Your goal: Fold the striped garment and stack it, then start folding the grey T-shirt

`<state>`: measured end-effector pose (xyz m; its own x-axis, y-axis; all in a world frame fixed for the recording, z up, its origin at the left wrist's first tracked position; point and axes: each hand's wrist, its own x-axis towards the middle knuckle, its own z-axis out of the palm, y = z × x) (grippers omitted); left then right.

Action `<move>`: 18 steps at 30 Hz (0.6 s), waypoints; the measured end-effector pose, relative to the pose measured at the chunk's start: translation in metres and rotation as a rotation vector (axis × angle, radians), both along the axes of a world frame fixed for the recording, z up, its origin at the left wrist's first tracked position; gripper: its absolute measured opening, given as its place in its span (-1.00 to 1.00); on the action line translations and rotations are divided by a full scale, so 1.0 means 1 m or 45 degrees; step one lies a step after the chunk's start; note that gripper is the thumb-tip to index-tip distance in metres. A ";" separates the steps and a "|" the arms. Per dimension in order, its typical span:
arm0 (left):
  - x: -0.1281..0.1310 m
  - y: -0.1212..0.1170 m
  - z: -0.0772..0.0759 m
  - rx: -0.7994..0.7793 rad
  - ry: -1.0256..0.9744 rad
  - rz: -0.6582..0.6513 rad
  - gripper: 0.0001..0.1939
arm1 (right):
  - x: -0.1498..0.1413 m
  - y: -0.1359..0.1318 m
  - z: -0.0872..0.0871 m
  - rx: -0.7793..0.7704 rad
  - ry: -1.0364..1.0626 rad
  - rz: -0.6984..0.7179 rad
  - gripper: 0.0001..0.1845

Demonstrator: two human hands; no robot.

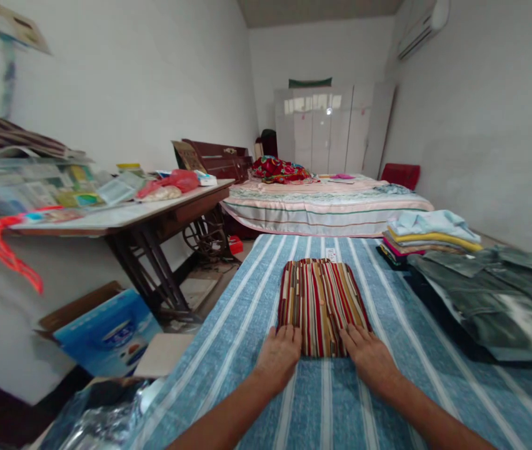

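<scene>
A folded striped cloth garment (322, 300), in red, tan, black and cream, lies flat on a blue bed cover (341, 406) with white stripes. My left hand (282, 353) rests at its near left corner, fingers stretched forward over the edge. On the near right corner lies my right hand (366, 353), its fingers spread on the fabric. Both thumbs are largely hidden. A small white label (331, 254) shows just beyond the garment's far edge.
To the right are a stack of folded clothes (434, 232) and a dark green denim jacket (495, 300). A cluttered sewing-machine table (144, 214) stands at left, above a blue box (109, 334). Another bed (322, 209) lies beyond, with a wardrobe (322, 134) behind it.
</scene>
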<state>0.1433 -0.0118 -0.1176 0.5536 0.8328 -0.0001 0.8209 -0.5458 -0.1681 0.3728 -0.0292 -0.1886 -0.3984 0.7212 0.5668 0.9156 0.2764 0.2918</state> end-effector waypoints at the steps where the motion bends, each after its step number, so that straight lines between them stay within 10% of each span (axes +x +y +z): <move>1: 0.002 0.001 0.002 0.030 0.006 -0.008 -0.70 | 0.002 0.001 0.004 0.023 0.006 0.014 -0.60; 11: -0.024 -0.038 -0.044 0.558 -0.110 -0.441 -0.79 | 0.008 -0.051 -0.013 0.214 0.057 0.184 -0.63; 18: -0.025 -0.049 -0.021 0.704 -0.320 -0.650 -0.74 | 0.004 -0.068 0.004 0.304 0.202 0.253 -0.61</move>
